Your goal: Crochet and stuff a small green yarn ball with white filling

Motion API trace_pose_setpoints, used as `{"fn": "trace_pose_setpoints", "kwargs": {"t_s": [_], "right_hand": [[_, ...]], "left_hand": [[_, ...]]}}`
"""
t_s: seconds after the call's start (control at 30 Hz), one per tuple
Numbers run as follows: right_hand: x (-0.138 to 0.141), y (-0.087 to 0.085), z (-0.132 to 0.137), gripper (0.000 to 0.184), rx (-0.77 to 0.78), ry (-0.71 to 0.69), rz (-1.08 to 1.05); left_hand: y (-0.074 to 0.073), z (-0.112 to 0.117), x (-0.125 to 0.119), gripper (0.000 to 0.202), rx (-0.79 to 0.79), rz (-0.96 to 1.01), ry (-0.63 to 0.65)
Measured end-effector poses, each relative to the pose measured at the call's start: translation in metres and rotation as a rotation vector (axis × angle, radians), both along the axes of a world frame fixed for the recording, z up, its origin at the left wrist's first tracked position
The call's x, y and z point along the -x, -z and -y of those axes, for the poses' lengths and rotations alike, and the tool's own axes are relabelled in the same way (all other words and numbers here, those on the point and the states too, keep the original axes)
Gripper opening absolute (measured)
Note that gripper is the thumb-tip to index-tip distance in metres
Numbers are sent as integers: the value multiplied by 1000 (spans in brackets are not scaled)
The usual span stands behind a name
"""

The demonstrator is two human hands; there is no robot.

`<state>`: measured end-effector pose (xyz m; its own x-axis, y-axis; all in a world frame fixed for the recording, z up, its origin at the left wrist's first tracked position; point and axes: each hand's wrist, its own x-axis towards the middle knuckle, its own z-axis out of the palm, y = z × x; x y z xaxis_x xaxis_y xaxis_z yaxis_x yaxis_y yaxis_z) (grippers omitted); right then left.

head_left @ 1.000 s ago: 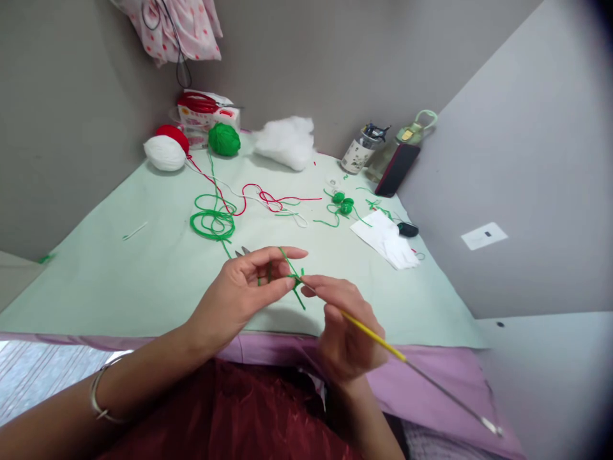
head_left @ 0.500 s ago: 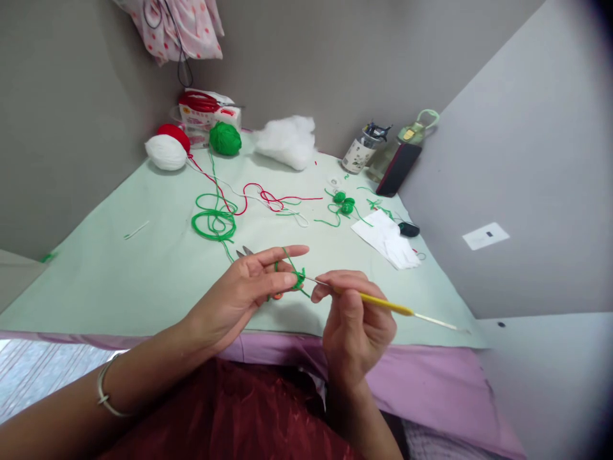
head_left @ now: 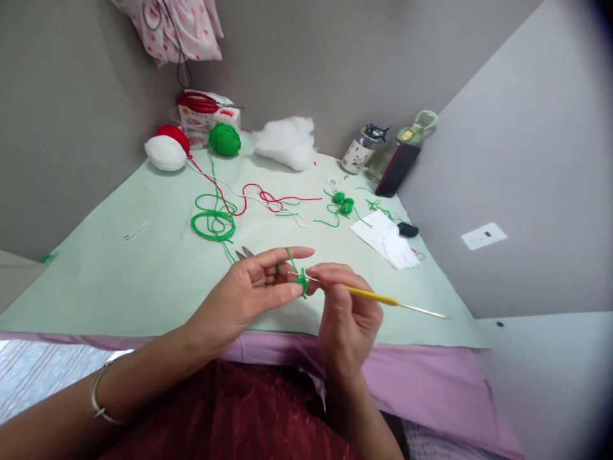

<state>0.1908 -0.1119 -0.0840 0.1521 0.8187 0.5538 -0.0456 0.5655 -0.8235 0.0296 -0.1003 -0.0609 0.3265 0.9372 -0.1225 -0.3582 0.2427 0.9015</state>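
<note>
My left hand (head_left: pixel 253 287) pinches a small green crochet piece (head_left: pixel 302 283) between thumb and fingers, its index finger stretched out with green yarn looped over it. My right hand (head_left: pixel 348 313) grips a crochet hook (head_left: pixel 373 295) with a yellow handle and metal ends. The hook's thin tip passes at the crochet piece, close to the left fingers. Behind the left hand the blades of scissors (head_left: pixel 244 253) stick out; the rest of them is hidden. Loose green yarn (head_left: pixel 214 225) lies coiled on the table beyond.
On the table (head_left: pixel 119 281) stand a green yarn ball (head_left: pixel 225 139), a white yarn ball (head_left: pixel 166 153) and white stuffing (head_left: pixel 287 142). To the right are small green crocheted pieces (head_left: pixel 345 203), white paper (head_left: pixel 384 239), a pen cup (head_left: pixel 357 155), a phone (head_left: pixel 398 170) and a bottle (head_left: pixel 416 131).
My right hand has moved left with the hook, whose tip now reaches farther past the crochet piece. The green piece has turned a little in my left fingers.
</note>
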Motion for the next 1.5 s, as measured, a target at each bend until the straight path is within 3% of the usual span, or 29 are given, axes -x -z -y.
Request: {"fn": "trace_pose_setpoints", "kwargs": {"t_s": [0.2, 0.33, 0.43, 0.53, 0.63, 0.83, 1.0, 1.1, 1.33, 1.5], "right_hand": [[6, 12, -1, 26, -163, 173, 293], [2, 13, -2, 32, -293, 258, 416], [-3, 6, -4, 25, -164, 216, 231], [-3, 0, -4, 20, -41, 96, 52], [-1, -1, -5, 18, -7, -16, 54], [-4, 4, -6, 18, 126, -50, -29], [-9, 1, -5, 21, 141, -95, -62], [-10, -2, -2, 23, 71, -35, 21], [-12, 7, 7, 27, -331, 136, 440], [-15, 14, 8, 34, -401, 183, 611]], "left_hand": [[3, 1, -7, 44, 22, 39, -81], [5, -5, -7, 44, 193, 180, 7], [6, -10, -3, 33, 253, 205, 13], [5, -9, -2, 30, 172, 107, -18], [3, -5, -5, 35, 89, 60, -24], [2, -2, -3, 34, 35, 4, -50], [4, -3, 0, 33, 16, -23, -31], [5, -2, 0, 32, 10, -27, -25], [4, -3, 1, 33, -34, -99, -49], [1, -3, 1, 36, -60, -202, -87]]}}
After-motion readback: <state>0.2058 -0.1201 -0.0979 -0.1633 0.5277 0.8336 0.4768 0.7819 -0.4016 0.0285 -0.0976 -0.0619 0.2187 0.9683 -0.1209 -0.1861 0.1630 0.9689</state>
